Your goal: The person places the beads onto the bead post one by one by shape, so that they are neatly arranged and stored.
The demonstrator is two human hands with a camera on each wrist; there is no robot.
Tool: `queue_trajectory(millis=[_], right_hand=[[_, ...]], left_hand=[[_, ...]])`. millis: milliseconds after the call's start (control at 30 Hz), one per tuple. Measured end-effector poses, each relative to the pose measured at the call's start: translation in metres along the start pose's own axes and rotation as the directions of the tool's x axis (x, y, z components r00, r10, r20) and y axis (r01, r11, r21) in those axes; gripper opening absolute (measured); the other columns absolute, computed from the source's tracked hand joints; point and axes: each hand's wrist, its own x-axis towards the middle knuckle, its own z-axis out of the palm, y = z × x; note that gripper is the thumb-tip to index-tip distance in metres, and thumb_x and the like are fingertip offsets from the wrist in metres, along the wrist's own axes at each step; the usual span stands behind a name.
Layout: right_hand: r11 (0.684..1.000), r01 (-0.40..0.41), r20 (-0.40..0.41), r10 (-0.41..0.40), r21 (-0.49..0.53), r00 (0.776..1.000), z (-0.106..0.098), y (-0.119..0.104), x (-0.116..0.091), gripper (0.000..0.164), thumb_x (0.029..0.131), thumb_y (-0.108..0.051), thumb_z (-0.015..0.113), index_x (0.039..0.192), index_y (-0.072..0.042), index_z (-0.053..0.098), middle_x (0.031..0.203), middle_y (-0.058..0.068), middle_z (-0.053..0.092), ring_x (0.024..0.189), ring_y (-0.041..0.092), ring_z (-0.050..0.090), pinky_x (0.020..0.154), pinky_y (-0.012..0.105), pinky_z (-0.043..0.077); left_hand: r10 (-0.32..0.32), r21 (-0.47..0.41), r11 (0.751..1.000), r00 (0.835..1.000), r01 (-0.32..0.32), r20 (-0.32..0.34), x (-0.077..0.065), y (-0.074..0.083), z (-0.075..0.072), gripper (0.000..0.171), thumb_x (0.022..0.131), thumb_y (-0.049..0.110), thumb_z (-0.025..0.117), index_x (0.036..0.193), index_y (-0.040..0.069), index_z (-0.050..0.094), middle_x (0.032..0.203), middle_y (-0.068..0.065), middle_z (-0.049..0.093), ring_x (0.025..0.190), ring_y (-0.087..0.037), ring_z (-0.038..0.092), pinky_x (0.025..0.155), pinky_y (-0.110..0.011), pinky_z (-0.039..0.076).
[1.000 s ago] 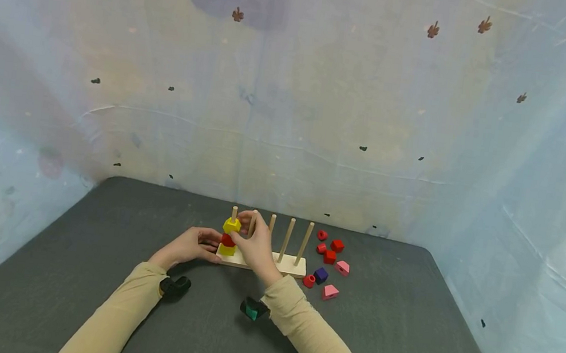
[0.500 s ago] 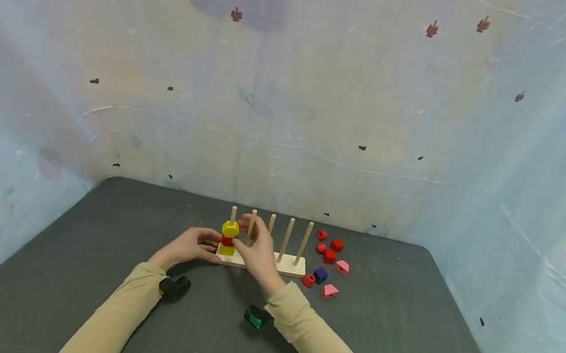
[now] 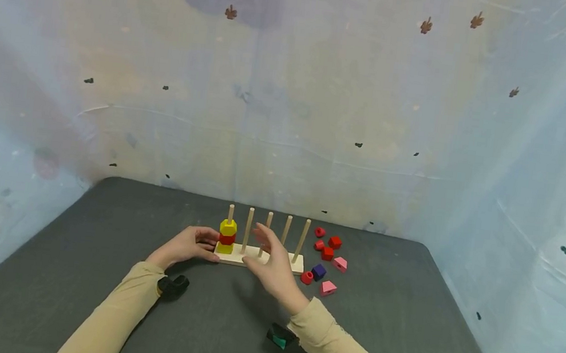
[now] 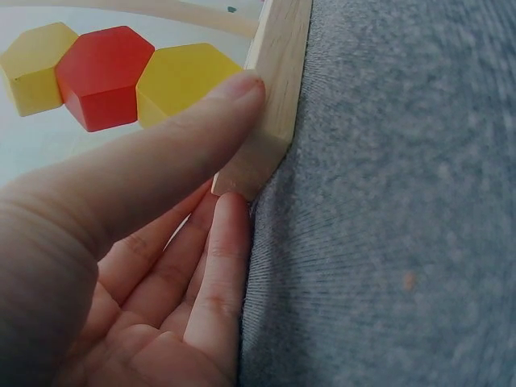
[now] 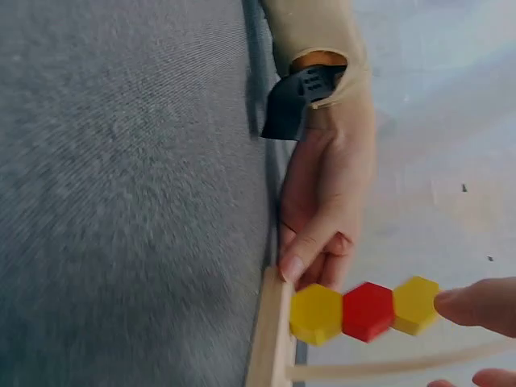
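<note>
Five upright pegs (image 3: 248, 231) stand on one wooden peg board (image 3: 237, 259), which lies on the bench, and its leftmost peg carries three hexagonal beads (image 3: 227, 239): yellow, red, yellow, one atop another. The person's left grip (image 3: 190, 244) grasps that end of the board, thumb against its long edge. The right grip (image 3: 274, 266) is released, thumb and fingers apart around nothing, over by the middle pegs (from where I stand it partly hides the base). Off to the board's right I count eight loose pieces: five red beads (image 3: 327, 253), one dark purple block (image 3: 318, 272) and two pink wedges (image 3: 339, 264). The bench (image 3: 407, 327) is dark grey, finely ribbed up close. Behind it hangs a pale, creased sheet (image 3: 297, 92) with five brown leaf shapes (image 3: 426, 25) and scattered darker flecks.
</note>
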Motion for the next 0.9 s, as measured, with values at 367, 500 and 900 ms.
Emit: queue_trajectory(millis=[367, 500, 900], right_hand=[[0.999, 0.033, -0.017, -0.033, -0.018, 0.999, -0.048, -0.015, -0.020, 0.062, 0.084, 0.000, 0.072, 0.139, -0.006, 0.044, 0.131, 0.017, 0.053, 0.120, 0.032, 0.050, 0.099, 0.051, 0.041], [0.999, 0.030, -0.032, -0.031, -0.013, 0.999, -0.067, -0.028, -0.030, 0.060, 0.083, 0.005, 0.071, 0.137, 0.001, 0.045, 0.130, 0.022, 0.053, 0.119, 0.038, 0.049, 0.098, 0.054, 0.040], [0.989, -0.026, -0.024, 0.023, -0.144, 0.999, -0.121, 0.028, -0.043, 0.058, 0.082, -0.010, 0.076, 0.134, -0.018, 0.051, 0.128, 0.009, 0.057, 0.118, 0.026, 0.053, 0.097, 0.050, 0.044]], left_hand=[[-0.038, 0.011, 0.999, 0.999, 0.038, -0.005, 0.002, 0.000, 0.000, 0.062, 0.070, 0.018, 0.087, 0.123, 0.000, 0.059, 0.118, -0.014, 0.060, 0.106, -0.026, 0.059, 0.091, -0.037, 0.051], [-0.034, 0.010, 0.999, 0.999, 0.034, -0.001, 0.003, -0.002, 0.001, 0.063, 0.069, 0.019, 0.087, 0.123, 0.000, 0.060, 0.118, -0.013, 0.060, 0.106, -0.026, 0.058, 0.091, -0.037, 0.050], [-0.045, 0.008, 0.999, 0.999, 0.045, -0.014, 0.001, 0.000, 0.001, 0.062, 0.069, 0.019, 0.087, 0.122, 0.001, 0.059, 0.119, -0.012, 0.060, 0.106, -0.026, 0.058, 0.091, -0.036, 0.051]])
